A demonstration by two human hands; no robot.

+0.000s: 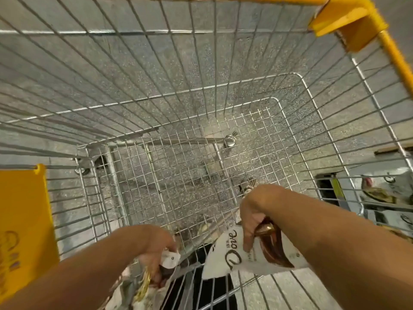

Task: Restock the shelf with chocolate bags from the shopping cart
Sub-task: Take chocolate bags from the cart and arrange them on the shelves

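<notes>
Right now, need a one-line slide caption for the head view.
Both hands lift white chocolate bags, right hand on a Dove bag, left hand on another, over the wire cart.

Wire shopping cart (223,121), bare mesh bottom

Speckled grey floor (156,70) shows thru the wire mesh all over. Far right, a yellow plastic corner guard (344,21) on the rim. Near left, a yellow plastic panel (22,220) w/ blurred brownish lettering, unreadable. Under the mesh base, a metal frame bar (190,140) runs left-right, w/ a caster wheel (230,139) at its right end. Right edge, beyond the wires: a dark opening (326,189) & some pale packages (391,189), too blurred to ID.
</notes>
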